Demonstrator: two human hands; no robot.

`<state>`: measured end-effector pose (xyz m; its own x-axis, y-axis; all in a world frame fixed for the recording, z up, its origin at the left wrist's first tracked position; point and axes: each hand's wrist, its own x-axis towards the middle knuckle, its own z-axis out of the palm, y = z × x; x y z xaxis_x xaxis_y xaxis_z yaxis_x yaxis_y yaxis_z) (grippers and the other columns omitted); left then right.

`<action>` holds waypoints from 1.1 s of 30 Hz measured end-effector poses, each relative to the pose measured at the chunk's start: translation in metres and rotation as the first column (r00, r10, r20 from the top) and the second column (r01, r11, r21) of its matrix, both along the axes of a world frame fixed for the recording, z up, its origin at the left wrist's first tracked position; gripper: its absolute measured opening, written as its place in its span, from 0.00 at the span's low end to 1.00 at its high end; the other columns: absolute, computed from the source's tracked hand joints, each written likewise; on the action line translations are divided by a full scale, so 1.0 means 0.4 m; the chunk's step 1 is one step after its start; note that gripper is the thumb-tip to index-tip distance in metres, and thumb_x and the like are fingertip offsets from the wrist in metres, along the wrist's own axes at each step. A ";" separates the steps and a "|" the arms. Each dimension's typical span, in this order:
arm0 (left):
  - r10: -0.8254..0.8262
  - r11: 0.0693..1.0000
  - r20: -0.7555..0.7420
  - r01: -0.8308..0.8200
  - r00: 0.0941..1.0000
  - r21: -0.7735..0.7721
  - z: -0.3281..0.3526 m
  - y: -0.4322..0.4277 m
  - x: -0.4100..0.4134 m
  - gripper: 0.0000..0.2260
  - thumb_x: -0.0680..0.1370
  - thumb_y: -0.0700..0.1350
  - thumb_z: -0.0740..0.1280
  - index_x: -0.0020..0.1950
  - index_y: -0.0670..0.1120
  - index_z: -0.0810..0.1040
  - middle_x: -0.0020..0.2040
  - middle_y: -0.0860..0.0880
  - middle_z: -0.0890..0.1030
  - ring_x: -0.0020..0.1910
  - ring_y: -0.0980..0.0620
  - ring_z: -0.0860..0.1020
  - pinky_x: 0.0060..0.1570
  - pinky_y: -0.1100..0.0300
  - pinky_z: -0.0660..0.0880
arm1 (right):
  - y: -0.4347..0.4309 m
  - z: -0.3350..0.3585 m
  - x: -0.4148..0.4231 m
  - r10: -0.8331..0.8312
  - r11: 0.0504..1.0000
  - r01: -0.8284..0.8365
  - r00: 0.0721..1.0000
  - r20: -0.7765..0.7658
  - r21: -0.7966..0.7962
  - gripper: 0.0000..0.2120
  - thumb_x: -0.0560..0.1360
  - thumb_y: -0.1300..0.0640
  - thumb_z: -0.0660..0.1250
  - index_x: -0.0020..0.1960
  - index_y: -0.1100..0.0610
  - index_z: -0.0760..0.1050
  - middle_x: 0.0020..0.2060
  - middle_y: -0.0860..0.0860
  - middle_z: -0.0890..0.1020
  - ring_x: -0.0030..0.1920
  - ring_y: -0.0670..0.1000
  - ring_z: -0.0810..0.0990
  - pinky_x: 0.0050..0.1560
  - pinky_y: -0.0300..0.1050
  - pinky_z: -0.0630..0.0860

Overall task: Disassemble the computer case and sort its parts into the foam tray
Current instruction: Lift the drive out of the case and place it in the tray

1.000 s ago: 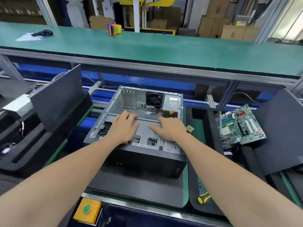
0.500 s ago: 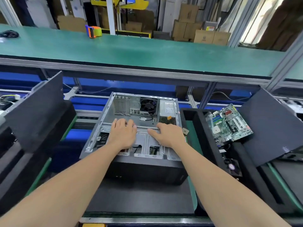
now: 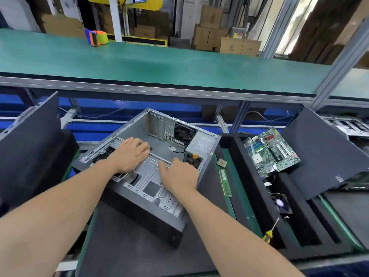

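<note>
The open grey computer case (image 3: 139, 128) lies on its side on a dark mat, turned at an angle to me. Inside it at the back are a black fan (image 3: 183, 133) and a silver power supply (image 3: 201, 146). My left hand (image 3: 129, 154) curls its fingers over the metal crossbar of the case. My right hand (image 3: 179, 174) holds the drive-cage plate near the case's right wall, thumb spread to the left. The black foam tray (image 3: 235, 144) stands to the right and holds a green motherboard (image 3: 273, 150) and a small fan (image 3: 279, 202).
A memory stick (image 3: 225, 182) and a small processor chip (image 3: 222, 162) lie between case and tray. A yellow-handled screwdriver (image 3: 269, 230) rests on the tray's front. Black foam panels stand at the left (image 3: 30, 140) and right (image 3: 323, 152). A green bench with a tape dispenser (image 3: 96, 38) runs behind.
The case has been turned clockwise under both hands, so its back now points to the upper right. The camera has swung right, showing more of the tray.
</note>
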<state>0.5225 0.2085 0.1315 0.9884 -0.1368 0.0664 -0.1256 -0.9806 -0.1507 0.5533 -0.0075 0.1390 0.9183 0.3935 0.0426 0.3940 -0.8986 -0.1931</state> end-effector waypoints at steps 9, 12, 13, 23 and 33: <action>0.452 0.744 0.040 -0.351 0.891 -0.569 0.045 -0.178 0.032 0.07 0.76 0.48 0.66 0.43 0.48 0.82 0.44 0.46 0.79 0.47 0.43 0.77 0.51 0.51 0.71 | -0.069 0.071 0.156 0.268 0.917 -0.250 0.963 -0.018 0.312 0.23 0.83 0.47 0.62 0.31 0.54 0.66 0.32 0.52 0.72 0.37 0.57 0.74 0.37 0.48 0.67; 0.458 0.760 0.014 -0.383 0.889 -0.525 0.041 -0.317 0.055 0.14 0.75 0.53 0.58 0.38 0.46 0.78 0.36 0.45 0.80 0.39 0.42 0.77 0.43 0.52 0.71 | -0.080 0.091 0.279 0.310 0.880 -0.323 0.946 0.094 0.349 0.14 0.80 0.55 0.64 0.36 0.54 0.77 0.38 0.54 0.78 0.44 0.56 0.76 0.44 0.52 0.73; 0.466 0.770 0.001 -0.406 0.885 -0.492 0.034 -0.361 0.064 0.18 0.75 0.55 0.55 0.35 0.45 0.76 0.33 0.45 0.79 0.37 0.42 0.75 0.44 0.52 0.72 | -0.080 0.096 0.321 0.325 0.876 -0.341 0.940 0.105 0.341 0.11 0.79 0.56 0.65 0.40 0.55 0.81 0.41 0.53 0.81 0.46 0.56 0.77 0.48 0.53 0.76; 0.361 0.838 -0.004 -0.327 0.932 -0.437 -0.005 -0.413 0.083 0.22 0.76 0.52 0.60 0.26 0.48 0.54 0.20 0.50 0.55 0.25 0.49 0.55 0.46 0.54 0.60 | -0.093 0.042 0.460 0.555 0.831 -0.555 0.832 0.024 0.032 0.22 0.83 0.51 0.59 0.31 0.55 0.71 0.42 0.56 0.82 0.66 0.58 0.78 0.51 0.52 0.77; 0.272 0.819 -0.071 -0.270 0.960 -0.506 0.022 -0.369 0.045 0.17 0.72 0.52 0.59 0.28 0.49 0.55 0.23 0.49 0.57 0.30 0.48 0.54 0.60 0.49 0.66 | -0.102 0.060 0.409 0.495 0.869 -0.493 0.869 -0.032 0.053 0.24 0.84 0.54 0.59 0.29 0.55 0.66 0.31 0.49 0.69 0.50 0.49 0.72 0.41 0.48 0.67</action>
